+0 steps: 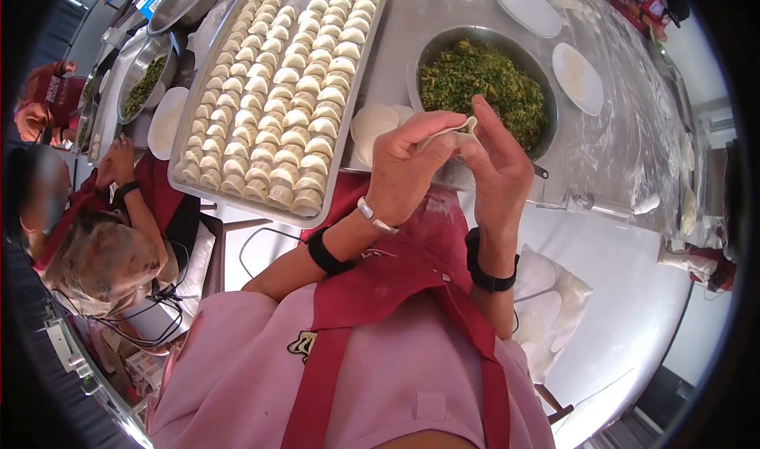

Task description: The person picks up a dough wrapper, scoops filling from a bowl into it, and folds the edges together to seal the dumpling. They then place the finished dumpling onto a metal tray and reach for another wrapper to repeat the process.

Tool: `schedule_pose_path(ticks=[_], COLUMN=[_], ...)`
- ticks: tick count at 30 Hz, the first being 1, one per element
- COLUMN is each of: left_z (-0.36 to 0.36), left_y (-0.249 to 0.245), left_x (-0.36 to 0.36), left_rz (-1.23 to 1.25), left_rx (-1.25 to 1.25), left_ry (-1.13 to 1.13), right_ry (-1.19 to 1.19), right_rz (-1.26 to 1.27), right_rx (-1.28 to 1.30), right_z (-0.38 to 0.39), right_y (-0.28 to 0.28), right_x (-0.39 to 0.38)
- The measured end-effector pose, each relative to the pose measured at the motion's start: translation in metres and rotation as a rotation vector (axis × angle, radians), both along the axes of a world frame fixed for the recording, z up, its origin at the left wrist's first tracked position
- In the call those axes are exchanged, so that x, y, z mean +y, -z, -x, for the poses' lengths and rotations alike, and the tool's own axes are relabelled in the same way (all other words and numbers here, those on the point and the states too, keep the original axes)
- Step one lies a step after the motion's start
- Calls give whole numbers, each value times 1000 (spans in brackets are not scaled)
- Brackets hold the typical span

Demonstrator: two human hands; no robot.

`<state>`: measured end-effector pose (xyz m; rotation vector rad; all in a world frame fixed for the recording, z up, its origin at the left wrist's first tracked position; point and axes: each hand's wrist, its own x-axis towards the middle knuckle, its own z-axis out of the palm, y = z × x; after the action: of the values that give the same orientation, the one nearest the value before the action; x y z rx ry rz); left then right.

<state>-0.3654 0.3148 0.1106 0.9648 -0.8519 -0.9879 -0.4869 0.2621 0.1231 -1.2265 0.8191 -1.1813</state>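
Observation:
Between both hands, above the table's front edge, is a pale dough wrapper point(461, 129), its rim partly folded. My left hand point(413, 164) pinches it from the left, thumb and fingers closed on the dough. From the right, my right hand point(500, 168) presses its thumb against the same wrapper. Just behind the hands stands a metal bowl point(552, 132) of chopped green and yellow filling point(479, 81). A stack of round wrappers point(374, 128) lies left of the bowl, partly hidden by my left hand. Farther left, a metal tray point(358, 77) holds several rows of folded dumplings point(297, 116).
White oval dishes point(529, 9) point(578, 79) lie behind and right of the bowl on the floury metal table point(625, 132). At the left, a person point(119, 235) sits near another bowl point(146, 77). More people are at the far edges.

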Motion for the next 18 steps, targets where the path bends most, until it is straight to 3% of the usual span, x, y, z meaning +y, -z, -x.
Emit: schedule_pose_path(ticks=[4,9,15,18], left_z=[7,0,-3,-4], left_y=[-11,-8,-9,-10], left_x=[2,5,7,7], left_rz=[-31,-60,-75,-99], left_rx=[141,-39,-121,-37], left_ry=[-58,-39,4,4], right_ry=[12,118,85,87], right_rz=[44,369,518,362], right_rx=[7,202,212,178], right_z=[-3,-7,-2,0], right_y=[5,1,9,8], right_x=[2,5,1,4])
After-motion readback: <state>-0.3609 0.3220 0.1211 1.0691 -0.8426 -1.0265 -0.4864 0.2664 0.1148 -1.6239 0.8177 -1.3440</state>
